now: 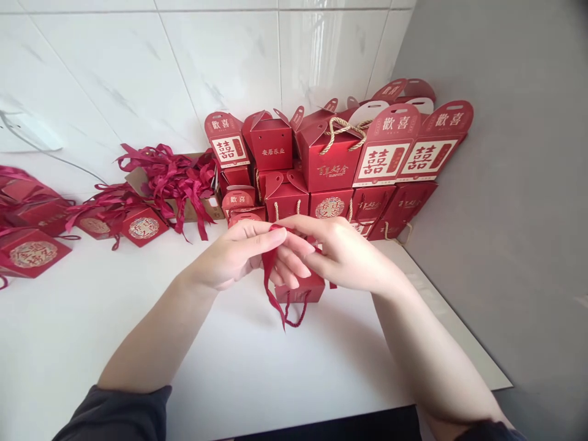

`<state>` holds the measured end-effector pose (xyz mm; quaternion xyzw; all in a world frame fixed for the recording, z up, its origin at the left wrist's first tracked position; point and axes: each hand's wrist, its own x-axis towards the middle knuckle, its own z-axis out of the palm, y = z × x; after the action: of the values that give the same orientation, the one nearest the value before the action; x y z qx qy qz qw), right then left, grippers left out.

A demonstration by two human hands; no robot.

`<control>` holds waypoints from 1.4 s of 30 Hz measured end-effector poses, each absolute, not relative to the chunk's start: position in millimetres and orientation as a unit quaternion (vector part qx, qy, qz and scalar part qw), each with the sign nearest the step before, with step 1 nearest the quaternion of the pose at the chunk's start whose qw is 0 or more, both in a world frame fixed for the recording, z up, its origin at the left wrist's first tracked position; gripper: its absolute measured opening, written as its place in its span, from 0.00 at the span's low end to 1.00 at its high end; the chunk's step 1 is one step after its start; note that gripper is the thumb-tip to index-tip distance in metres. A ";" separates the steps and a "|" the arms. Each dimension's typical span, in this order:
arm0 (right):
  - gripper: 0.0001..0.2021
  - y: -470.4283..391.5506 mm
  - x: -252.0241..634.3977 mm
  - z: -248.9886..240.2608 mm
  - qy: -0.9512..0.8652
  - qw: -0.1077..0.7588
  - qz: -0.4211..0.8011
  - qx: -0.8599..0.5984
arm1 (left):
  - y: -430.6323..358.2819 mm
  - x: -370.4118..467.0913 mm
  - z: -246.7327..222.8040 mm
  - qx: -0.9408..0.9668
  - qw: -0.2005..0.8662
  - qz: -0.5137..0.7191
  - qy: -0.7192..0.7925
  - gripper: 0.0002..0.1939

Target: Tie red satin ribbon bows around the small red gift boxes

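Two bare hands were together above the middle of the white bench (220, 361). The left hand (248, 254) was closed narrowly, and it held a dark red ribbon (267, 275) between the thumb and the fingers; the ribbon's free end hung down. The right hand (342, 251) was bent over it from the other side, but I cannot tell if its fingers also pinched. Below them stood a small red box (301, 291) with a cord handle (298, 320), partly hidden. Red gift boxes (328, 162) were stacked near the back right corner, and loose ribbons (172, 174) lay heaped in an open carton (186, 209) along the back edge.
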<state>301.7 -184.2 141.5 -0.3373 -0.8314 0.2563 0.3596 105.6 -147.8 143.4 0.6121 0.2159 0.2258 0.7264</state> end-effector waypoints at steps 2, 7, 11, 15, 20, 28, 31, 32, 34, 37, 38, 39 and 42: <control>0.13 -181.0 303.3 139.5 -0.822 0.370 0.231 -0.366 | -148.8 101.9 144.9 0.624 0.715 0.226 0.218 0.17; 0.10 -176.5 310.2 138.3 -0.830 0.304 0.280 -0.376 | -147.8 92.1 150.3 0.664 0.662 0.260 0.232 0.19; 0.11 -176.4 310.0 140.4 -0.781 0.318 0.396 -0.362 | -141.9 87.4 151.2 0.680 0.596 0.339 0.260 0.20; 0.18 -176.0 309.3 139.8 -0.763 0.350 0.413 -0.355 | -138.9 91.0 147.2 0.694 0.530 0.409 0.266 0.20; 0.24 -176.2 312.0 138.3 -0.759 0.308 0.455 -0.349 | -146.5 102.9 141.6 0.790 0.309 0.426 0.314 0.17; 0.20 -182.6 324.1 148.8 -0.739 0.343 0.529 -0.236 | -148.6 108.3 138.2 0.882 0.098 0.348 0.301 0.15; 0.19 -180.2 328.0 148.8 -0.712 0.366 0.546 -0.246 | -147.9 106.6 137.0 0.883 0.119 0.349 0.290 0.19; 0.20 -178.6 328.6 148.0 -0.692 0.379 0.561 -0.251 | -148.5 106.0 136.8 0.884 0.133 0.344 0.289 0.19; 0.23 -174.9 328.7 146.1 -0.644 0.407 0.591 -0.265 | -151.1 105.0 137.2 0.882 0.182 0.324 0.290 0.17; 0.27 -171.6 328.1 143.7 -0.598 0.413 0.626 -0.282 | -157.1 105.0 139.8 0.871 0.259 0.298 0.291 0.14; 0.27 -171.5 328.4 143.4 -0.593 0.408 0.634 -0.283 | -159.7 105.3 141.1 0.867 0.273 0.300 0.289 0.13; 0.26 -171.9 329.1 143.4 -0.593 0.400 0.639 -0.283 | -162.5 105.7 142.5 0.865 0.280 0.304 0.285 0.13; 0.26 -175.1 333.7 145.1 -0.600 0.382 0.643 -0.284 | -172.6 106.6 146.7 0.862 0.273 0.328 0.272 0.14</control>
<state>333.7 -175.1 145.1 -0.2836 -0.5997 0.6433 0.3820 106.6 -172.6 146.7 0.8624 0.2723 0.3281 0.2730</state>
